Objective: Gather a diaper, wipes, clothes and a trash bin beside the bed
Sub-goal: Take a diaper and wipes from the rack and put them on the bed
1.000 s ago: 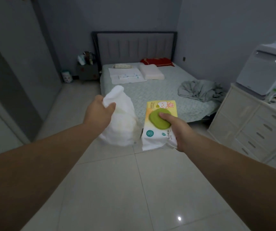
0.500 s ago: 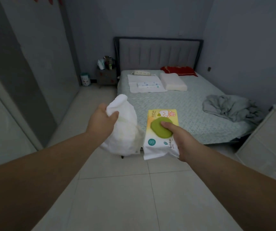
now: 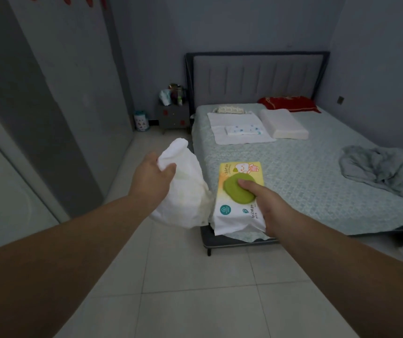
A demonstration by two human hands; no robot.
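My left hand (image 3: 153, 178) grips a white diaper (image 3: 185, 196) by its top edge, and the diaper hangs below my fingers. My right hand (image 3: 268, 206) holds a pack of wipes (image 3: 234, 215), yellow and white with a green lid, my thumb pressed on the lid. Both are held out in front of me over the near left corner of the bed (image 3: 293, 172). A small bin (image 3: 141, 120) with a patterned side stands on the floor by the nightstand. A white cloth with a folded blue-dotted piece (image 3: 241, 130) lies near the head of the bed.
A grey nightstand (image 3: 173, 115) with bottles stands left of the headboard. On the bed lie a white pillow (image 3: 283, 126), a red pillow (image 3: 290, 103) and a crumpled grey blanket (image 3: 385, 167). A grey wardrobe (image 3: 49, 93) lines the left wall. Tiled floor (image 3: 195, 289) lies ahead.
The view has swung left and moved closer to the bed; the dresser on the right has left the frame. Both hands keep their hold on the diaper and wipes.
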